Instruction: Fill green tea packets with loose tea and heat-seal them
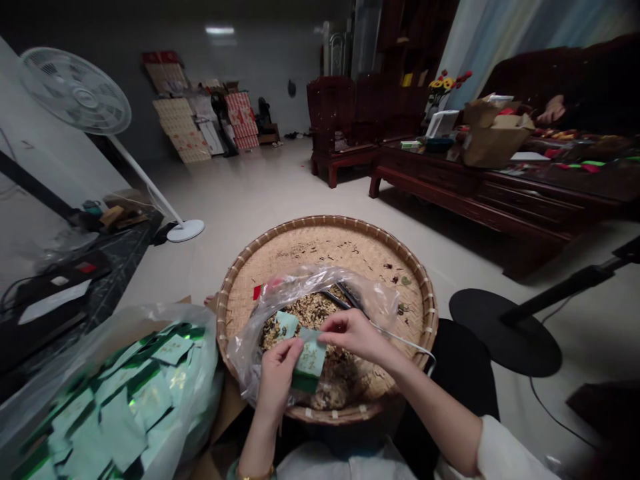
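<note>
A small pale green packet (310, 360) is held between both my hands above a round woven tray (280, 253). My left hand (277, 380) grips its lower left side, fingers closed. My right hand (353, 333) pinches its top edge. Under the packet lies an open clear plastic bag (370, 293) of loose dried tea leaves (313, 310), resting on the tray. A second green packet (286, 325) lies in the bag beside my fingers.
A big clear bag (115, 393) holding several green packets sits at my left. A white standing fan (80, 100) and dark counter (65, 287) are left. A black stand base (505, 330) is right. Another person's hand (550, 110) rests beyond a wooden table (500, 190) with cardboard boxes.
</note>
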Demonstrator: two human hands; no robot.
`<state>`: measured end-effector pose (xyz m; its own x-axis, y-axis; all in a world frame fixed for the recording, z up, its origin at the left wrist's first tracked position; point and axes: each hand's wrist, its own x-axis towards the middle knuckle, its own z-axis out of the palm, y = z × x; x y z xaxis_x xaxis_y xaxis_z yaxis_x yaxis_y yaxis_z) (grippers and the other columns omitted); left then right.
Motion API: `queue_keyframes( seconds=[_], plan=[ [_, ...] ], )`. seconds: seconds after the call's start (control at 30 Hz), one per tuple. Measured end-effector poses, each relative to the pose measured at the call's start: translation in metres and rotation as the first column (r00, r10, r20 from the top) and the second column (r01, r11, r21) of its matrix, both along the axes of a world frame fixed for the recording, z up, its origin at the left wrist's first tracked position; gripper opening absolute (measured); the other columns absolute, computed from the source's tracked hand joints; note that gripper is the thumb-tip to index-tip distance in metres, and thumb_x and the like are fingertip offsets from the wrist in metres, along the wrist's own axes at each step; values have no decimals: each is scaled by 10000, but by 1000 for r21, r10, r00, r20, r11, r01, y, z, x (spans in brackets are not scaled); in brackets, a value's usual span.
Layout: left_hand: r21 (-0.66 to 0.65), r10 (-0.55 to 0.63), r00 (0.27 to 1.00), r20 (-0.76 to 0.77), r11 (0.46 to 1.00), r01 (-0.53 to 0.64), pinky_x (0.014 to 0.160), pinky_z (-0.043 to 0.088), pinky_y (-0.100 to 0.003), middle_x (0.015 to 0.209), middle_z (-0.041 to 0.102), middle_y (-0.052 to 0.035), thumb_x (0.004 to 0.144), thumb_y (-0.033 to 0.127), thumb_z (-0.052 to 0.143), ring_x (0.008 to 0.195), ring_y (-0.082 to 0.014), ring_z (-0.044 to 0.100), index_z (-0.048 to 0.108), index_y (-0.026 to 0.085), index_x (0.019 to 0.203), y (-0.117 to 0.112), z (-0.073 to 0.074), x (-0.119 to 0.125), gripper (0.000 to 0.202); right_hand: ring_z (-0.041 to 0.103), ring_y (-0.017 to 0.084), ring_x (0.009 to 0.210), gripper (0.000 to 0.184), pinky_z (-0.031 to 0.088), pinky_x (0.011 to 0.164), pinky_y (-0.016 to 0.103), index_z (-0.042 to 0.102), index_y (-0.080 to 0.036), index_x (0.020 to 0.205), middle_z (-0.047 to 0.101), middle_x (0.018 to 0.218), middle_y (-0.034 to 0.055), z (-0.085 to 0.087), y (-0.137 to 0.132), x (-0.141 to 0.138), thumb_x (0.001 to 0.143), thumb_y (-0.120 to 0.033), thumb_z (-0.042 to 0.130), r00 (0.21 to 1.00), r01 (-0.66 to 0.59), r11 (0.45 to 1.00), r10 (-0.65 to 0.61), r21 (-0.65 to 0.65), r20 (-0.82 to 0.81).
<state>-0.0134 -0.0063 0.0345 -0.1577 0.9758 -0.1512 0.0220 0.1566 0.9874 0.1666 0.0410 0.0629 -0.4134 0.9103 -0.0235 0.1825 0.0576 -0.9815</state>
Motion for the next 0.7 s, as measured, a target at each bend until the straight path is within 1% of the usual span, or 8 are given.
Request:
queue_keyframes(
  seconds=[0.13, 0.2, 0.3, 0.4, 0.47, 0.53, 0.63, 0.7],
  plan=[
    [-37, 64, 992, 106, 997, -61, 628, 481, -246, 685, 703, -32, 608, 521, 743, 665, -171, 617, 737, 123, 761, 0, -2, 8, 426, 461, 83, 462, 346, 349, 439, 203, 695, -129, 698, 588, 545, -11, -18, 5, -5, 624, -461, 757, 995, 56, 988, -67, -142, -75],
    [-84, 33, 984, 175, 996, -19, 620, 489, -247, 697, 707, -32, 588, 505, 766, 650, -169, 631, 728, 125, 813, -2, -1, 14, 443, 462, 84, 448, 363, 353, 436, 205, 688, -127, 689, 577, 527, -16, -25, 7, -8, 617, -477, 755, 992, 79, 983, -93, -163, -82],
    [-181, -83, 954, 287, 973, 139, 595, 512, -274, 739, 721, -52, 555, 453, 809, 604, -180, 658, 700, 129, 918, -4, 1, 19, 499, 511, 107, 496, 329, 393, 473, 218, 692, -125, 705, 610, 568, 4, -31, 12, -7, 677, -451, 718, 993, 96, 991, -102, -95, -53],
    [-224, -66, 940, 334, 963, 147, 570, 520, -282, 759, 728, -79, 527, 443, 829, 596, -199, 675, 682, 111, 885, -4, 2, 21, 510, 607, 171, 714, 294, 475, 657, 274, 699, -139, 835, 680, 769, 52, -34, 22, 3, 828, -408, 581, 981, 152, 981, -165, 124, 100],
    [-227, -26, 937, 348, 968, 111, 551, 514, -268, 781, 732, -94, 529, 453, 827, 621, -207, 683, 673, 104, 879, -3, 2, 20, 517, 593, 227, 952, 275, 456, 842, 338, 669, -146, 1013, 669, 998, 101, -38, 29, 12, 867, -344, 545, 910, 165, 937, -266, 308, 320],
    [-228, -15, 931, 365, 968, 105, 547, 513, -260, 804, 736, -104, 534, 444, 827, 639, -210, 689, 670, 103, 897, -2, 1, 18, 522, 523, 276, 1103, 352, 402, 940, 388, 591, -131, 1175, 593, 1166, 159, -44, 35, 20, 852, -269, 563, 763, 112, 914, -330, 390, 556],
    [-221, -23, 923, 385, 968, 117, 612, 531, -266, 842, 739, -111, 519, 390, 846, 672, -208, 698, 673, 102, 901, -1, 0, 16, 509, 494, 316, 1138, 478, 394, 939, 409, 475, -94, 1303, 516, 1242, 224, -51, 40, 24, 840, -194, 540, 574, 54, 937, -312, 346, 757],
    [-212, -27, 924, 381, 970, 116, 636, 535, -266, 860, 739, -115, 508, 358, 855, 685, -208, 701, 675, 100, 898, -2, -1, 15, 500, 504, 318, 1128, 523, 400, 921, 399, 417, -82, 1345, 509, 1244, 238, -53, 44, 23, 835, -151, 513, 535, 64, 949, -295, 310, 792]
  ],
)
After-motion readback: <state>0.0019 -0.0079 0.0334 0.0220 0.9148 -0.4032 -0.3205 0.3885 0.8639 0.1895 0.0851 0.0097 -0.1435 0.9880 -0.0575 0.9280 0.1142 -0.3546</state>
